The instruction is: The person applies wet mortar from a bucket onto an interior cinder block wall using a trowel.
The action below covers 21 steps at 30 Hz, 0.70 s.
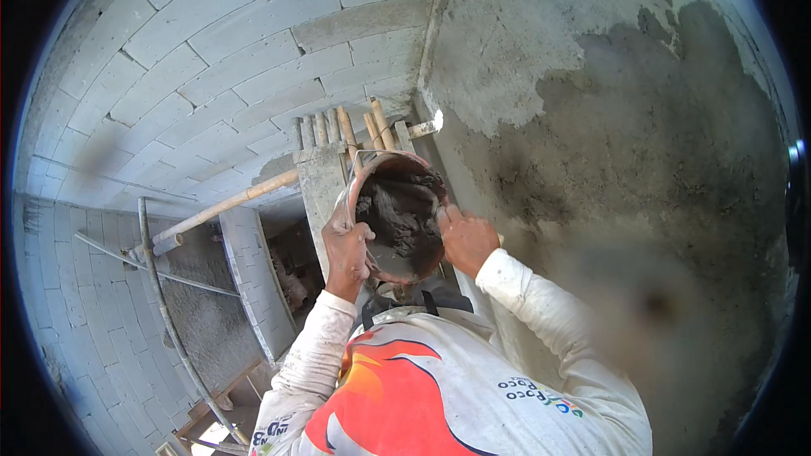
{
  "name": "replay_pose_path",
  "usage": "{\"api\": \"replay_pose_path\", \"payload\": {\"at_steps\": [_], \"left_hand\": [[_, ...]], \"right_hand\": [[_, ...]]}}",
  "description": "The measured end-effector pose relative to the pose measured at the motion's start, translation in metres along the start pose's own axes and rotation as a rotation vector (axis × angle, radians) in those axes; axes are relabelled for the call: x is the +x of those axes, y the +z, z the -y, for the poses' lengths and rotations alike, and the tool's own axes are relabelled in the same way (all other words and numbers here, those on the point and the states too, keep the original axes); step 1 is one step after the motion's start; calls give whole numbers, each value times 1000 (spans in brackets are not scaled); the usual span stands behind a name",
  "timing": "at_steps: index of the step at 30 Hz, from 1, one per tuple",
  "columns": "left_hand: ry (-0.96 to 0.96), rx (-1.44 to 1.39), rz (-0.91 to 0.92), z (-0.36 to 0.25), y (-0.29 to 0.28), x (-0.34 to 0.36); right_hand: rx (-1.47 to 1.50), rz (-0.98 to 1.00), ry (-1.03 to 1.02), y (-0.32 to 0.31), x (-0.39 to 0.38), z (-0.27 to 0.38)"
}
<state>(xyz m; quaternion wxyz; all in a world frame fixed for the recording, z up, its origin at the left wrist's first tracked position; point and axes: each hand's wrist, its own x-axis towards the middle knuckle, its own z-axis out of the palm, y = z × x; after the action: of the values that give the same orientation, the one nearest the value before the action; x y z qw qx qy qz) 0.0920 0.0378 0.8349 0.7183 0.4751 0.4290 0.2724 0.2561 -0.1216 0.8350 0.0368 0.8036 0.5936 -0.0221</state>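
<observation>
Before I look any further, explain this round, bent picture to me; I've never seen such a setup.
There is no machine arm here: you are looking down at a person's own two bare hands. One wide fisheye camera worn on the head took the picture, which is why straight edges bend near the rim.

The left hand grips the left rim of a reddish bucket, which holds a dark grey mix. The right hand has its fingers curled at the right rim; whether they grip the rim or a tool is hard to tell.

Behind the bucket are a grey board and bamboo poles. A pale block wall stands to the left, and a patchy grey wall to the right.
</observation>
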Motion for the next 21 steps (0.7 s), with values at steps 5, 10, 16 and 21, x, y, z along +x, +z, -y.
{"api": "replay_pose_path", "payload": {"at_steps": [5,10,16,21], "left_hand": [[74,1,33,5,-11,4],[-78,-32,13,9,-17,-1],[121,119,14,30,-32,-12],[134,117,-27,23,-74,-17]], "right_hand": [[153,-109,-149,-32,-30,-4],[108,174,239,-25,-29,0],[783,425,59,26,-12,61],[926,446,104,0,4,84]]}}
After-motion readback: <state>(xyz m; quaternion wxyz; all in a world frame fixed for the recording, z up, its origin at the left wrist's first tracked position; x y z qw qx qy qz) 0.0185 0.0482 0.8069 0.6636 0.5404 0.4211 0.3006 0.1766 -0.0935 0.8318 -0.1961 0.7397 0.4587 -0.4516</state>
